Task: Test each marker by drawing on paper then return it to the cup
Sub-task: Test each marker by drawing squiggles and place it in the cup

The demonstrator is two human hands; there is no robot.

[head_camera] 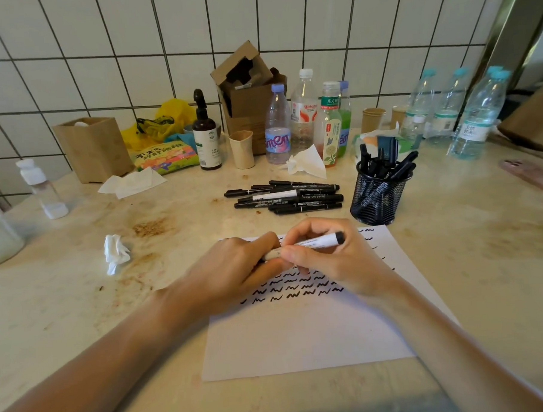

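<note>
Marker (315,243) level over paper (301,338), both hands' grip (235,269) (331,259) curled round it

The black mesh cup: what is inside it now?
The black mesh cup holds several black markers, standing tilted with ends above the rim. Their lower parts show dimly through the mesh. An exact count and the cup's bottom cannot be seen.

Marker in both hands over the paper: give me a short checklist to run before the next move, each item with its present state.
1. Marker held by left hand and right hand: ok.
2. Cap on or off: cannot tell, fingers cover that end.
3. Paper has blank room below the squiggles: ok.
4. Mesh cup upright, within reach: ok.
5. Loose markers lying clear of the paper: ok.
</note>
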